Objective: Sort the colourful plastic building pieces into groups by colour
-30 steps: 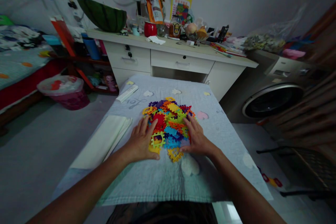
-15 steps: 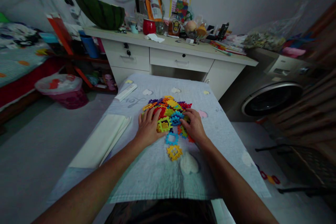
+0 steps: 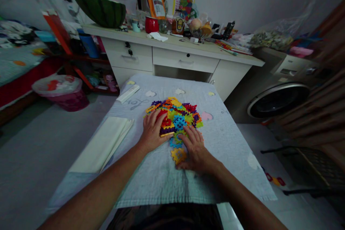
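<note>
A heap of colourful plastic interlocking tiles (image 3: 175,106) lies on the cloth-covered table. My left hand (image 3: 153,129) rests on the heap's left side with its fingers spread, against red and purple tiles. On the near right side, my right hand (image 3: 195,149) lies with fingers stretched out over a green tile (image 3: 180,136). That green tile partly covers a blue tile (image 3: 175,142). A yellow tile (image 3: 178,155) lies nearest to me, beside my right thumb. Just beyond my right fingertips is a blue lattice tile (image 3: 179,122). What lies under both palms is hidden.
A folded white cloth (image 3: 101,145) and a white strip-like object (image 3: 128,94) lie on the table's left. Beyond stands a white desk (image 3: 129,55) bearing a cut watermelon (image 3: 99,9) and jars. A washing machine (image 3: 277,82) is at right, a pink bin (image 3: 64,95) at left.
My right hand has come toward me from the heap's right side, and a green tile now overlaps the blue one. The green tile by my left hand has gone from there. My left hand barely moved.
</note>
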Available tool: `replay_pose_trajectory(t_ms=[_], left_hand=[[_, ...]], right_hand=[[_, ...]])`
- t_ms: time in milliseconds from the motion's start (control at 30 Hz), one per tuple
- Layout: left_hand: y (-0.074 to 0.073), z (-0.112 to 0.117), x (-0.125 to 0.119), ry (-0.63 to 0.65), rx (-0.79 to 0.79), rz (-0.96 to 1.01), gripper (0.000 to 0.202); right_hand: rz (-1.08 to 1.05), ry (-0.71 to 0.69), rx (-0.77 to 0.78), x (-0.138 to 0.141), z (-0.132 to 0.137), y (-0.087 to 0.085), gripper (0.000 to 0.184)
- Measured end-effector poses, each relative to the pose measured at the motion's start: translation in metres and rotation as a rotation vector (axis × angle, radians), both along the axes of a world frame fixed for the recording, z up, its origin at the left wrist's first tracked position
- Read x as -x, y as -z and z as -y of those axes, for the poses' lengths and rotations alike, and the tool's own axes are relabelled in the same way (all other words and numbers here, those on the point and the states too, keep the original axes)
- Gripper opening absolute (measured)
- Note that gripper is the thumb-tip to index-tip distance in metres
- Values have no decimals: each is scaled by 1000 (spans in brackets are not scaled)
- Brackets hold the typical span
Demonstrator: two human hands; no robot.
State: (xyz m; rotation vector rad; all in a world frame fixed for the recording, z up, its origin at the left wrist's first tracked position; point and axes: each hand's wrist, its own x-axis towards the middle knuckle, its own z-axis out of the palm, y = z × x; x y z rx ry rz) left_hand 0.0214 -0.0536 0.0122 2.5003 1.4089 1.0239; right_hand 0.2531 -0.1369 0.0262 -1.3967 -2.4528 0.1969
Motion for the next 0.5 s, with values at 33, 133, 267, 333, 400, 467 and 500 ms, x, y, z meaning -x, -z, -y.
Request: replay_pose_trajectory(t_ms=[33,133,267,333,400,467,500], left_hand=[[0,0,0,3,-3,5,75],[-2,1,1,27,-7,6,67],[-4,2,2,61,7,-15,69],[-5,3,3,89,4,-19,75],[-4,4,2,129,-3,-24,84],[-2,4,2,176,3,-35,93],[-2,4,2,196,10,-38,97]], right_hand=[[3,13,-4,1,-2,2,100],[-16,71,-66,1,-15,2,68],[-87,95,-116,2,-39,-7,37],[-121,93,-97,2,-48,-10,30],[-152,102,-78,3,-56,-12,27],[-212,126,-80,4,-62,-13,28],[-255,142,-91,5,-65,-13,29]])
